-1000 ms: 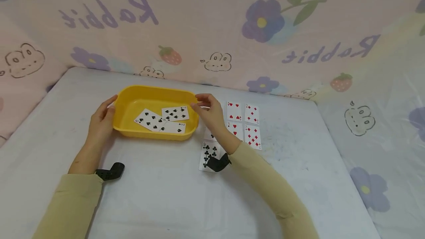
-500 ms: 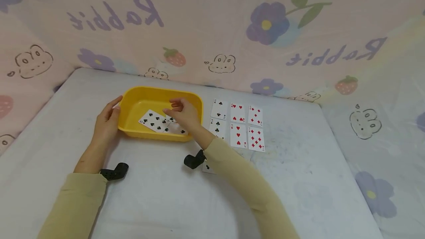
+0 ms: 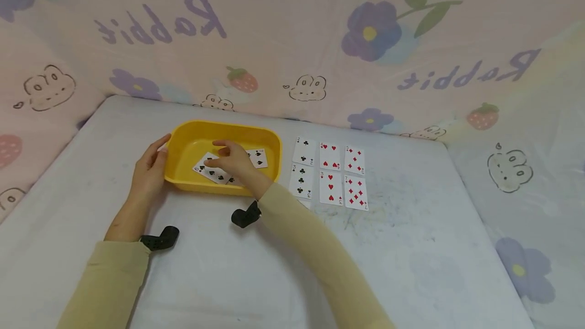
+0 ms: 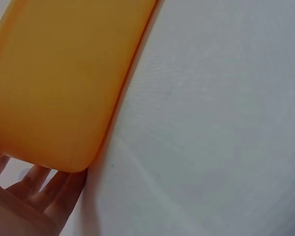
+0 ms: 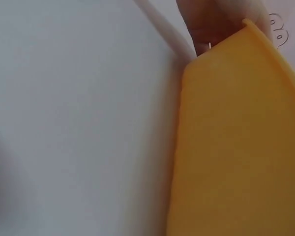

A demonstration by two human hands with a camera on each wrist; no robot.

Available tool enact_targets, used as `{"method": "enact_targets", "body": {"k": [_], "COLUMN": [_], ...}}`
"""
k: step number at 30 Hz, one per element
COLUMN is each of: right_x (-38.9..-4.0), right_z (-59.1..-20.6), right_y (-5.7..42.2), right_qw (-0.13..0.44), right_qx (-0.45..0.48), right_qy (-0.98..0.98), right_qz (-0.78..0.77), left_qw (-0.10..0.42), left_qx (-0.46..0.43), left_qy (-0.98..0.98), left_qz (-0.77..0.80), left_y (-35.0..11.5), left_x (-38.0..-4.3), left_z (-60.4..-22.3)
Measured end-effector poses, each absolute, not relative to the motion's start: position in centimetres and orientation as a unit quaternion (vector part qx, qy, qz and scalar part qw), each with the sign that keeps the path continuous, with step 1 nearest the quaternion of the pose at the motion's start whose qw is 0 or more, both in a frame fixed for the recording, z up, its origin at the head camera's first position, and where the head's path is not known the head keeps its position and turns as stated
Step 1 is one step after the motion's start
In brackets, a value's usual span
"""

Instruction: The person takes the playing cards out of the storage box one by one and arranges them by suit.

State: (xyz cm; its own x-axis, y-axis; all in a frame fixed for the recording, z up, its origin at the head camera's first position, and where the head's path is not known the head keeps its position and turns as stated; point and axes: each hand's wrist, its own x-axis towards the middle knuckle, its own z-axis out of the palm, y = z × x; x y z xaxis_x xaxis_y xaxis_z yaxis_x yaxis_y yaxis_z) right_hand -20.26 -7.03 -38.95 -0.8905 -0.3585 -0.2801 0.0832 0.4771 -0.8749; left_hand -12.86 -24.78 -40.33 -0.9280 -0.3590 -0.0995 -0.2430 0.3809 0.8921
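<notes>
A yellow plastic tray point(image 3: 183, 187) stands on the white table with a few spade playing cards in it. My left hand point(image 3: 150, 170) rests against the tray's left end, its fingers along the outside wall, also seen in the left wrist view. My right hand point(image 3: 233, 160) reaches over the tray's near side, thumb and fingers apart, above a tilted spade card point(image 3: 212, 174). Another spade card point(image 3: 259, 158) shows to the right of that hand. A further card is mostly hidden beneath it. In the right wrist view, the tray wall covers most of the right hand.
Face-up cards lie right of the tray: the two of clubs point(image 3: 303, 150), three of clubs point(image 3: 300, 181), several red cards including the seven of diamonds point(image 3: 356, 192). My right sleeve point(image 3: 315, 248) hides most of another. A printed cloth wall point(image 3: 274, 24) rises behind the table.
My right hand has moved left from the tray's right rim to over the spade cards inside. The left hand stays at the left end. The view has shifted slightly.
</notes>
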Motion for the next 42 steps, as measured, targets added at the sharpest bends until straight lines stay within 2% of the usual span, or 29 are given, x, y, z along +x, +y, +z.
{"method": "enact_targets", "body": {"k": [5,12,19,24,33,42], "right_x": [-20.2,-19.5,-19.2,-19.2,-19.8,-20.7], "right_z": [-39.0,-38.7,-38.6,-38.5,-38.6,-37.7], "right_y": [-7.6,-7.7,-7.5,-7.2,-5.9,-3.5], "right_qw": [0.218,0.174,0.168,0.167,0.169,0.111], "right_qx": [-0.111,-0.178,-0.173,-0.146,-0.047,-0.086], "right_qy": [0.879,0.936,0.945,0.94,0.85,0.797], "right_qz": [-0.409,-0.247,-0.219,-0.259,-0.497,-0.587], "left_qw": [0.061,0.063,0.055,0.053,0.059,0.05], "left_qx": [0.18,0.172,0.173,0.171,0.167,0.172], "left_qy": [-0.831,-0.83,-0.83,-0.825,-0.831,-0.832], "left_qz": [-0.524,-0.526,-0.528,-0.535,-0.527,-0.525], "left_y": [-24.8,-24.9,-24.9,-24.9,-25.0,-25.0], "left_x": [-12.8,-12.8,-12.8,-12.8,-12.7,-12.8], "left_z": [-40.3,-40.2,-40.1,-40.2,-40.2,-40.2]}}
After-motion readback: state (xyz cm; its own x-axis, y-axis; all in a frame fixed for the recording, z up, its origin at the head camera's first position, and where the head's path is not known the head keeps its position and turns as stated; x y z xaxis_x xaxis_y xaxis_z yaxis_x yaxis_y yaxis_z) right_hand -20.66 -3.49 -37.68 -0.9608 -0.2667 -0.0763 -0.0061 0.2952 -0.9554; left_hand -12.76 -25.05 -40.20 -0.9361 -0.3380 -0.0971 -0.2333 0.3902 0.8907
